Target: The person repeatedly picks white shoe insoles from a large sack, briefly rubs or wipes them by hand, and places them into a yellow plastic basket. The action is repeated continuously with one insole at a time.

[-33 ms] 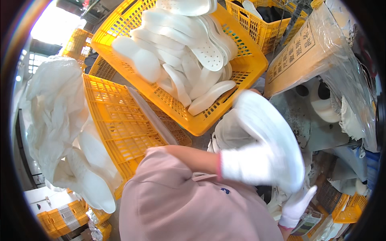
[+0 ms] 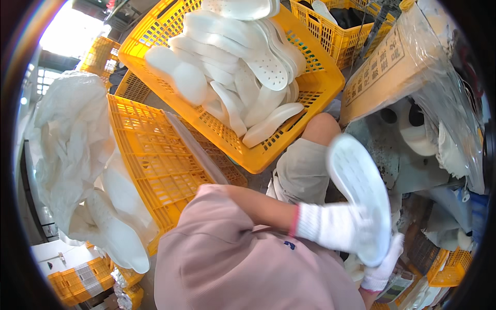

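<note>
In my left hand (image 2: 336,225), gloved in white with a pink cuff, is a white shoe insole (image 2: 361,178) dotted with small holes. The left hand is closed around its lower half, and the insole's edge is slightly blurred by motion. My right hand (image 2: 383,266), in a matching glove, is at the insole's lower end with its fingers stretched up along the edge. Part of that hand is hidden behind the insole, and whether it presses on it is unclear. Ahead, a yellow plastic crate (image 2: 323,85) holds a heap of similar white insoles (image 2: 222,49).
Another yellow crate (image 2: 150,150) stands tilted at the left beside a crumpled clear plastic bag (image 2: 72,134) of white insoles. A plastic-wrapped cardboard box (image 2: 382,67) leans at the right. Another crate (image 2: 330,39) with dark pieces is behind. A small yellow crate (image 2: 452,268) sits low right.
The insole has swung to the right and turned more upright in my left hand. My right hand has come up against its lower end.
</note>
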### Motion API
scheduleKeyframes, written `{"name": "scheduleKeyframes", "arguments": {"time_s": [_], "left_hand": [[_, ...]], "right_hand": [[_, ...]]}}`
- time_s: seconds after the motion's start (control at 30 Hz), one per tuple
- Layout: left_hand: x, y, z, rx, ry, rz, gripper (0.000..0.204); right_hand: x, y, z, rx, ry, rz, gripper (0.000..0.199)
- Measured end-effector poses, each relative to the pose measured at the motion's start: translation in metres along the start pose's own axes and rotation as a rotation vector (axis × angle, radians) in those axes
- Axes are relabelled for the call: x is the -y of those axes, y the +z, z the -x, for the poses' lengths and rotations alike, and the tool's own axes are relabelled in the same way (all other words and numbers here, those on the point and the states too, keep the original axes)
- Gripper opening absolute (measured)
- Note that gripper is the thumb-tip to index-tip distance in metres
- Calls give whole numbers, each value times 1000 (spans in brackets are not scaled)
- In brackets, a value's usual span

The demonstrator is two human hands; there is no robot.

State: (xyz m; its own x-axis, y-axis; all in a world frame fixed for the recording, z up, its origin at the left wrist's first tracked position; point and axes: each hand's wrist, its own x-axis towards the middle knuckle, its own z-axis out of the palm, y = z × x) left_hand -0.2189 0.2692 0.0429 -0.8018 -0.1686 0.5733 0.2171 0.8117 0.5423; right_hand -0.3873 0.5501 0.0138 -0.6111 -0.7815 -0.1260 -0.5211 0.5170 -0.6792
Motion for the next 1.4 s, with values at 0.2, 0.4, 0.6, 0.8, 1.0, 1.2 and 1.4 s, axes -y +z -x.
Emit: {"name": "scheduleKeyframes", "arguments": {"time_s": [0.2, 0.4, 0.6, 0.8, 1.0, 1.2, 1.4], "left_hand": [[38, 122, -17, -215, -481, 628, 46], [36, 195, -97, -261, -1180, 1591, 37], [114, 261, -149, -152, -961, 1272, 36], [205, 180, -119, 102, -1300, 611, 71], [151, 106, -80, 306, -866, 749, 53], [86, 201, -118, -326, -1134, 1353, 49], [70, 245, -179, -442, -1310, 1362, 52]], "right_hand": [[40, -14, 16, -364, 483, -544, 42], [55, 23, -1, -607, 307, -178, 39], [52, -24, -113, -661, 87, -226, 32], [-2, -31, -207, -622, -133, 99, 16], [-4, -31, -252, -491, 111, -335, 36], [41, -35, -171, -240, 200, -120, 65], [26, -36, -158, -744, 187, -124, 64]]}}
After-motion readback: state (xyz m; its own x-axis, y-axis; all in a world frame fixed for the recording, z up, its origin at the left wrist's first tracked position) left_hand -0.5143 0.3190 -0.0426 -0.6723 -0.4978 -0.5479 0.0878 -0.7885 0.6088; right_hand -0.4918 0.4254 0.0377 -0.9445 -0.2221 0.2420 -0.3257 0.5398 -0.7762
